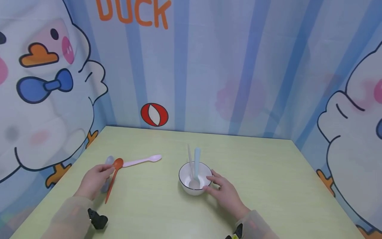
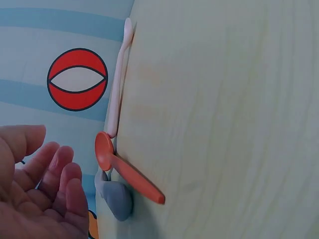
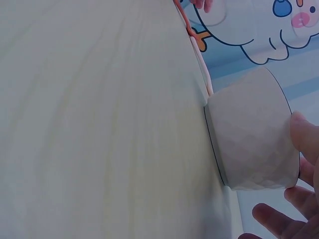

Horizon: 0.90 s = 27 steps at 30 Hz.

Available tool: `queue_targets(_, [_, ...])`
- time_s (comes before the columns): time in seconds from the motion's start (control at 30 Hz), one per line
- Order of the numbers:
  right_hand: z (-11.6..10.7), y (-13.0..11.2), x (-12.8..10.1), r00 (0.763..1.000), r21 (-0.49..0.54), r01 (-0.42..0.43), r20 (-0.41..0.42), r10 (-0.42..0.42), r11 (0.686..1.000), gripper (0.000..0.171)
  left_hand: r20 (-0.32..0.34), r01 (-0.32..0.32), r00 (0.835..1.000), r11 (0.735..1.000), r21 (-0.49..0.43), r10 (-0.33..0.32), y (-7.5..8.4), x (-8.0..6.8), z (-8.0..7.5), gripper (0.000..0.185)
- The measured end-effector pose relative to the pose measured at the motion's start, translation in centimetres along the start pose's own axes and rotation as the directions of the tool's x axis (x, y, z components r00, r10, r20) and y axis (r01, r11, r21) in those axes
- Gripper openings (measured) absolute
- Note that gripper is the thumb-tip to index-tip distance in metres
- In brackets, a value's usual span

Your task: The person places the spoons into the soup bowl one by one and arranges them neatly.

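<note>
So the white bowl [image 1: 192, 192] sits around the middle of the surface [image 1: 268, 186], dark rim up, with two spoons standing in it: a light blue spoon [image 1: 197, 159] and a thin pale spoon [image 1: 189, 156]. Both handles poke up past the rim toward the far edge. The right hand [image 1: 225, 193] has it from the right-hand side, the thumb and a finger pinching the rim, the rest loosely spread.

Over by the left edge, the left hand [image 1: 93, 180] is beside an orange spoon [image 1: 111, 185], thumb and fingers apart and loosely bent, holding nothing as far as the wrist view shows. The orange one's handle points to the near edge, its head next to the handle end of a pink spoon [image 1: 141, 161], and a grey spoon [image 1: 109, 160] lies just left of it, partly behind the hand (can't tell if the two overlap).

What could go wrong, imo: those three are bunched up, so a sloppy pinch at the orange head could drag the grey one along or knock the pink one askew. And those tall handles probably make the bowl a bit tippy; if the right fingers push down on the rim or let go mid-bump, it could tilt or slide and the spoons swing round.
</note>
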State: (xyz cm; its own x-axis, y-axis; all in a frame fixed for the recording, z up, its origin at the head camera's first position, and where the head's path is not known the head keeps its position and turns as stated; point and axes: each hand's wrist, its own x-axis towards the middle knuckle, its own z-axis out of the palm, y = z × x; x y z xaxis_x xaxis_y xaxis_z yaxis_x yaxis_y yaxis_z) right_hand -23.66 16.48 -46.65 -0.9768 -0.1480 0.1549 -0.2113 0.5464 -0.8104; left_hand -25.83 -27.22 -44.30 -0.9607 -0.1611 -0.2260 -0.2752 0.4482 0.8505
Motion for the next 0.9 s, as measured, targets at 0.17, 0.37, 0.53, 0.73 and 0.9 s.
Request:
queue_targets(0.17, [0.00,0.09,0.02,1.000,-0.002,0.001,0.001,-0.001,1.000,0.047,-0.005,0.048,0.999,0.993,0.104,-0.048,-0.73,0.46,-0.25,0.060])
queue_targets(0.37, [-0.06,0.25,0.05,1.000,-0.009,0.024,-0.003,-0.024,1.000,0.047,-0.009,0.091,0.996,0.971,0.221,-0.091,-0.66,0.82,-0.03,0.046])
queue_targets(0.53, [-0.06,0.34,0.20,1.000,-0.013,0.030,-0.007,-0.030,0.999,0.048,-0.012,0.103,0.995,0.953,0.284,-0.104,-0.53,0.72,0.20,0.038])
queue_targets(0.73, [-0.11,0.23,0.17,0.999,-0.009,0.035,-0.009,-0.035,0.999,0.048,0.002,0.101,0.994,0.935,0.341,-0.108,-0.34,0.60,0.42,0.037])
queue_targets(0.9, [-0.16,0.22,0.08,1.000,-0.019,0.030,-0.006,-0.030,0.999,0.046,0.002,0.083,0.996,0.922,0.379,-0.091,-0.15,0.50,0.56,0.036])
